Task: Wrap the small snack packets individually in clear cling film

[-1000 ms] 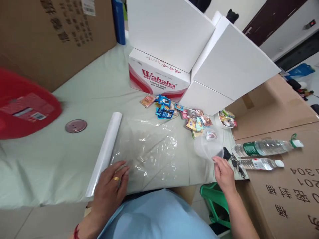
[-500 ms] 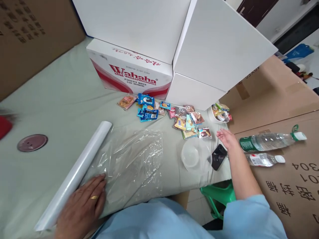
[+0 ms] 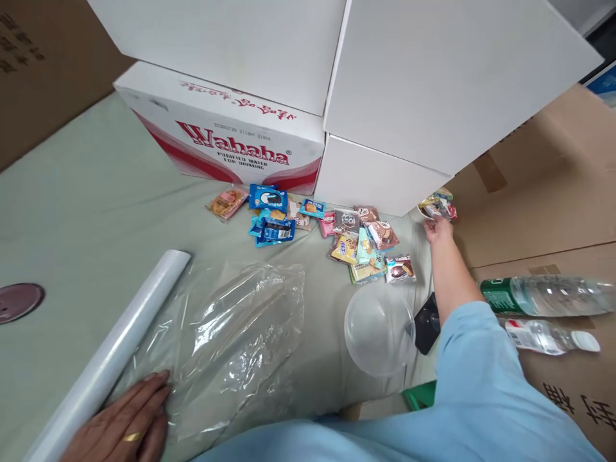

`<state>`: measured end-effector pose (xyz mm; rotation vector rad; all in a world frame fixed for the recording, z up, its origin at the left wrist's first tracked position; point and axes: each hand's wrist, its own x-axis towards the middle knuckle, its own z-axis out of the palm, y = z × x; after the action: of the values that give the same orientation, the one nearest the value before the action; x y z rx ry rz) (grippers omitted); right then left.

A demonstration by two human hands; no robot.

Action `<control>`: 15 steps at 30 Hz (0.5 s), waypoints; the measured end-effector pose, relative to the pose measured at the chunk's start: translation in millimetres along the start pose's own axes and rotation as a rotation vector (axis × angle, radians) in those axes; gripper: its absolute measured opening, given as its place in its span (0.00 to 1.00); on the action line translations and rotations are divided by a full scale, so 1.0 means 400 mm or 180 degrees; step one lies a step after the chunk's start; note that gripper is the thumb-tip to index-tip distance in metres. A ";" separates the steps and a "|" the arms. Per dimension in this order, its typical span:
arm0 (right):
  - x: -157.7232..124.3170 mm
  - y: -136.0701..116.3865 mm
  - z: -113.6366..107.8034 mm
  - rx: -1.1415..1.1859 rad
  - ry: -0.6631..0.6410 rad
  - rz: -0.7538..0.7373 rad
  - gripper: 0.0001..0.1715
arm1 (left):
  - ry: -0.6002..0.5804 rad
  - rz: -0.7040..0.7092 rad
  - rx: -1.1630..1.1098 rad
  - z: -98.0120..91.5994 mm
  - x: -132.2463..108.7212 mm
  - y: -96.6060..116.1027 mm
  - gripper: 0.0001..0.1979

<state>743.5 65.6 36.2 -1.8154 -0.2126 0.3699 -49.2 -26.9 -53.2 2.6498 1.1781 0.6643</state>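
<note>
My left hand, a ring on one finger, lies flat with its fingers stretched out on clear plastic film, beside a long white roll. At the far right, my right hand is closed at the near rim of a white bowl filled with wrapped snacks. My fingers partly hide the bowl. Left of it lie more wrapped snacks in a loose group. A clear round plastic container stands nearer to me.
Blue snack packets lie before a Wahaha carton and tall white boxes. A black phone is partly under my right forearm. Two plastic bottles lie at the right. A brown disc is at the left.
My right hand has moved forward from above the phone to the snack bowl and closed at its rim. My left hand stays flat on the film. The view has shifted.
</note>
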 end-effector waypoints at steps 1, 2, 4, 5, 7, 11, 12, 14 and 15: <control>0.019 -0.010 0.015 -0.0072 -0.0084 -0.0048 0.07 | 0.0004 -0.0021 -0.0010 0.001 -0.001 -0.001 0.46; 0.037 -0.022 0.030 -0.0158 -0.0202 -0.0126 0.11 | 0.0008 -0.0049 -0.0007 0.001 -0.002 0.000 0.46; 0.065 -0.046 0.059 -0.0322 -0.0486 -0.0325 0.19 | 0.0028 -0.0093 0.0017 0.001 0.000 0.004 0.45; 0.073 -0.056 0.073 -0.0382 -0.0615 -0.0420 0.23 | 0.0046 -0.0099 0.0028 0.001 0.003 0.006 0.45; 0.076 -0.072 0.093 -0.0423 -0.0737 -0.0529 0.26 | 0.0057 -0.0118 0.0027 -0.001 0.007 0.010 0.45; 0.014 -0.072 0.078 -0.0662 -0.0648 -0.0195 0.14 | 0.0046 -0.0119 0.0020 0.001 0.007 0.008 0.45; -0.015 -0.066 0.058 -0.0756 -0.0642 -0.0027 0.10 | 0.0053 -0.0092 0.0018 0.002 0.006 0.007 0.44; -0.084 -0.051 0.002 -0.0949 -0.0741 0.0266 0.07 | 0.0091 -0.0016 0.0022 0.004 0.006 0.007 0.41; -0.121 -0.042 -0.032 -0.1034 -0.0837 0.0370 0.08 | 0.0116 0.0007 0.0037 0.004 0.007 0.009 0.39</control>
<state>703.7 42.6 62.0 -2.1010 -0.3677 0.6901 -44.6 -27.3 -52.6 2.6597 1.1922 0.7113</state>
